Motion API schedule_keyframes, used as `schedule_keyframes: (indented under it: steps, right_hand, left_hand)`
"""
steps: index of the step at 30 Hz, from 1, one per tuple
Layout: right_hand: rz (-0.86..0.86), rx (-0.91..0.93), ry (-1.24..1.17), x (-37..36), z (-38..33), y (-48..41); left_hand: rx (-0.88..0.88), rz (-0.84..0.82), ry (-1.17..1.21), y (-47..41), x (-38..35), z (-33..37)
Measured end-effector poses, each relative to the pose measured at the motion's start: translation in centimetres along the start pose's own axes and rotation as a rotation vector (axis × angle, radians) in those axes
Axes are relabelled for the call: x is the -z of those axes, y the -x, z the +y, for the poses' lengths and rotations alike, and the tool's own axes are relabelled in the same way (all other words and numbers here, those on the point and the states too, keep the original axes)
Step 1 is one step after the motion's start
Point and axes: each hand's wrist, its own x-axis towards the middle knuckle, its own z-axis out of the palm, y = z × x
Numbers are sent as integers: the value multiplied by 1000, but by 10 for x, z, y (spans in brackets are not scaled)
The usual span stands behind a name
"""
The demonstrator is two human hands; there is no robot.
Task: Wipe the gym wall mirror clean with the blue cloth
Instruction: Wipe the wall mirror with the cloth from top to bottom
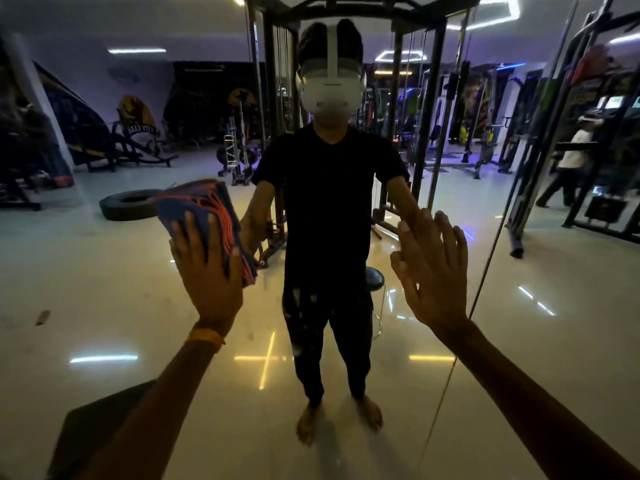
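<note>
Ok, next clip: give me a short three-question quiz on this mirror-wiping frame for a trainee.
1. True or false: the left hand presses the blue cloth flat against the mirror.
2. The right hand is: A) gripping a bottle, B) open, fingers spread, C) a fist.
3. What round thing lies on the reflected floor left of the cloth?
Key: 1 true; 2 B; 3 the tyre.
</note>
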Motion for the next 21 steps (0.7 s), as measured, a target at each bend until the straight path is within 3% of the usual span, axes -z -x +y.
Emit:
schedule_keyframes:
  steps: [3, 8, 14, 17, 21]
  right_hand:
    - [-8, -48, -7, -12, -12, 15]
    - [-60, -27, 78, -30, -21, 44]
    - [-24, -18, 97, -44, -16, 63]
    - [-11, -13, 93, -54, -17, 75]
    - [-44, 11, 79, -60, -14, 89]
  left_hand:
    - [38, 11, 43, 29, -17, 36]
    - [-455, -233, 1, 126, -44, 78]
    - [-174, -101, 3, 104, -18, -15]
    - [-77, -70, 19, 120, -35, 24]
    - [-538, -236, -68, 178, -57, 67]
